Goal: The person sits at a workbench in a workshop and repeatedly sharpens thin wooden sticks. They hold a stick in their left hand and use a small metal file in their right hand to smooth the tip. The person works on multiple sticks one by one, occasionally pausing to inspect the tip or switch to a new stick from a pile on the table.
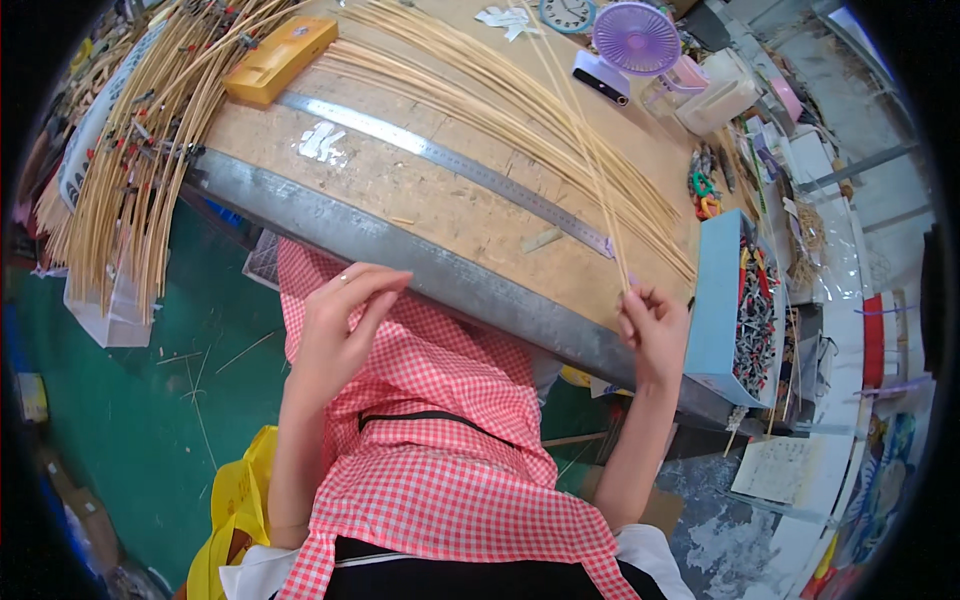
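My right hand point(655, 325) is above the table's near edge on the right, its thumb and fingers pinched on the lower ends of a few thin bamboo sticks point(607, 205). The sticks slant up and away across the table. My left hand point(345, 315) hovers over my lap by the dark metal table edge point(400, 255), fingers bent and thumb a little apart, with nothing visible in it. Between the hands and the far side, a long bundle of bamboo sticks point(560, 130) lies on the wooden tabletop point(380, 185). A steel ruler point(450, 160) runs alongside the bundle.
At left stands a rack of bamboo sticks point(150, 200) with small clips. A yellow box point(280, 60) sits on the table. On the right are a blue box point(715, 300) of clips, coloured-handled tools point(705, 185), a purple fan point(636, 38) and a clock point(567, 12).
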### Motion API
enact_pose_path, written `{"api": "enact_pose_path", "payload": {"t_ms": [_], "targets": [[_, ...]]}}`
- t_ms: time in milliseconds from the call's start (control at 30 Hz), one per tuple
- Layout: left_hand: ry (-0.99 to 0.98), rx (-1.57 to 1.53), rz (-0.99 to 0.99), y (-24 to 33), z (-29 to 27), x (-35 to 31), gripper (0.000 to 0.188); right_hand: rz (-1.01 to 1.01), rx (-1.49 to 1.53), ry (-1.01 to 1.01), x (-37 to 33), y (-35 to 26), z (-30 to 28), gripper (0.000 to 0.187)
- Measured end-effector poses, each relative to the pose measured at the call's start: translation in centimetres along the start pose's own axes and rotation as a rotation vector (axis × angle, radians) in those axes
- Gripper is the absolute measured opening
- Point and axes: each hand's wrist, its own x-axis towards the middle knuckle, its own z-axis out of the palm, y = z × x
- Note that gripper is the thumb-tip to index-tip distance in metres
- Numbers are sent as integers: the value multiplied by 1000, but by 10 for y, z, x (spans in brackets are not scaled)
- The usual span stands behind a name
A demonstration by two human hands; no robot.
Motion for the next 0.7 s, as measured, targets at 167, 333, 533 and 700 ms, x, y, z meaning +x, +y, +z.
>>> {"api": "enact_pose_path", "payload": {"t_ms": [167,333,533,700], "targets": [[95,-572,-232,3,8,-7,26,139,246,-348,-54,8,62,3],[276,-813,-265,-2,-7,-5,27,159,207,-510,-76,22,97,5],[287,-787,-298,-21,-16,-12,20,-23,56,-440,-85,29,107,4],[279,-751,-340,-21,-14,-10,23,-451,-301,-178,-82,25,109,10]]}}
